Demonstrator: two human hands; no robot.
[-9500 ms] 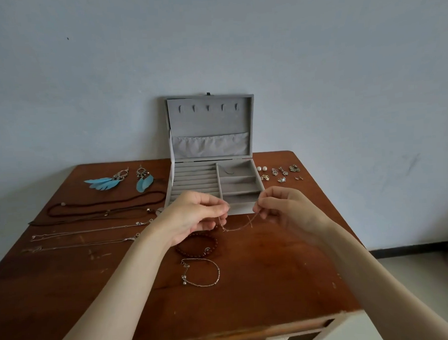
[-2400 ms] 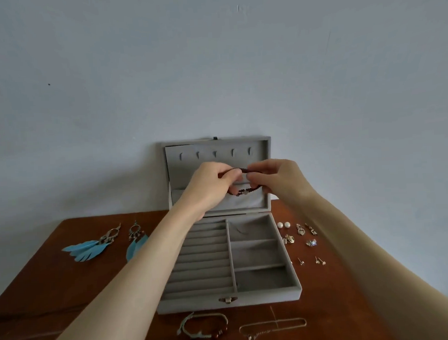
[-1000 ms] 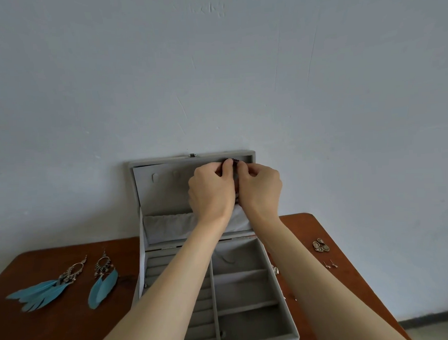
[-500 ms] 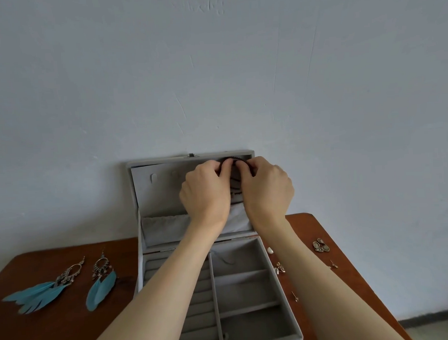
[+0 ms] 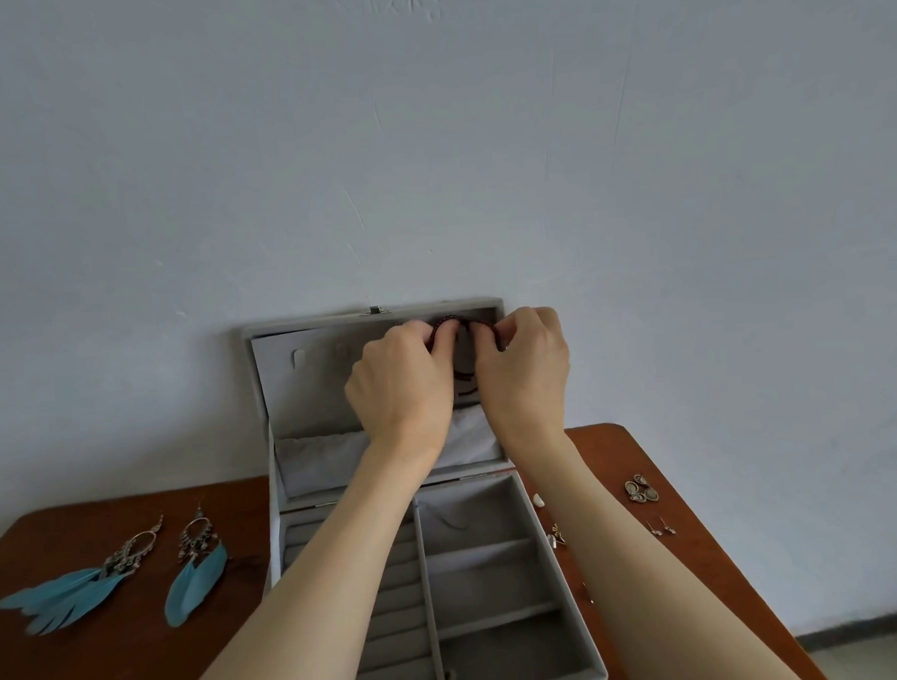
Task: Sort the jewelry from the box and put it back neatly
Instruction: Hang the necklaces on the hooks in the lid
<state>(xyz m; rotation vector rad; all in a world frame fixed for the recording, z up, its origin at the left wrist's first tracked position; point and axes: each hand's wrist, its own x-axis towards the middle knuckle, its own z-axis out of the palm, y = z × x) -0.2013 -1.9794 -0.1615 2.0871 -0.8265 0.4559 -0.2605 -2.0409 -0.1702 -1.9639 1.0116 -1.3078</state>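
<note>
I see the left hand [image 5: 399,380] and right hand [image 5: 522,370], each grip pinching the bead bracelet [image 5: 458,321] against the box lid [image 5: 304,377].

I see the grey jewelry box [image 5: 503,584] open on the table, its lid [image 5: 305,392] upright against the wall, with ring rolls on the left and bare compartments on the right. A dark red beaded bracelet [image 5: 458,321] is stretched along the lid's upper edge, partly hidden. Two blue feather earrings [image 5: 194,577] lie left of the box, and small earrings [image 5: 642,489] lie to its right.
</note>
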